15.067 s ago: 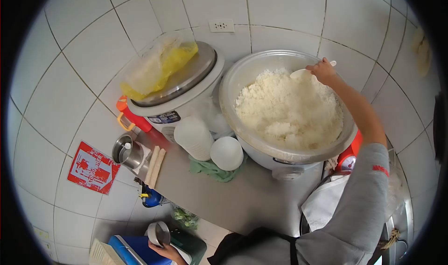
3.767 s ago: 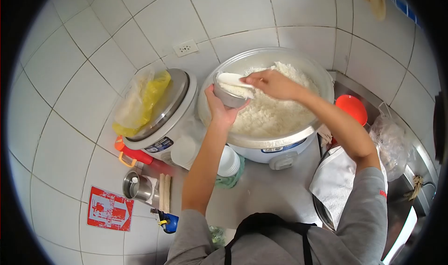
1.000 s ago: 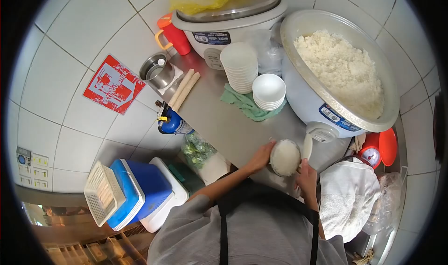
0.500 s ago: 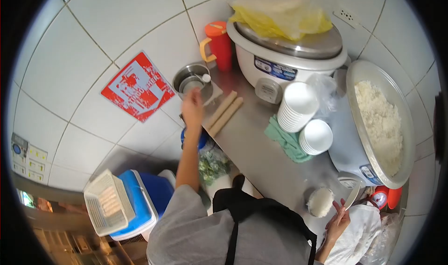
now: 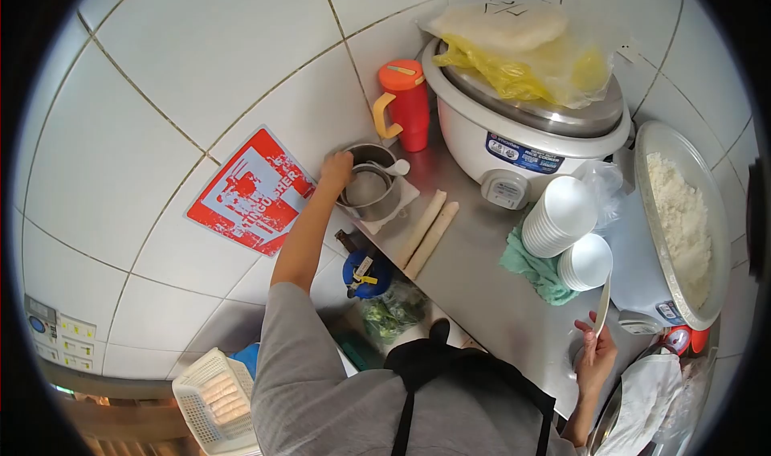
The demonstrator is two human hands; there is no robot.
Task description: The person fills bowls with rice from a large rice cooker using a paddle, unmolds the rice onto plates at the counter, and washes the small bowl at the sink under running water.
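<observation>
Rice (image 5: 681,231) is mostly heaped in the big cooker (image 5: 625,243) over on the right, and the scooping looks paused to me. Big change: a second ago both hands were down at the filled tin, and now the left hand (image 5: 337,169) is stretched right across to the metal pot (image 5: 384,209) by the wall, so the work is kinda split between two spots. That tin (image 5: 574,353) seems to be right by the right hand (image 5: 596,350), but the hand covers nearly all of it, so no idea exactly how it sits. Left fingers are curled in together at the pot's rim and look like they're touching it, though honestly I can't tell from this angle if they've got hold of anything. There's a smaller bowl (image 5: 367,187) inside the pot, and a white handle (image 5: 397,167) at the far side from that hand. On the right, the fingers are closed loosely around the paddle (image 5: 604,299), not a full fist, with the blade pointing away from the body toward the white bowls (image 5: 560,215). Those sit stacked on a green cloth (image 5: 534,267) on the table (image 5: 466,295), just beside the cooker.
</observation>
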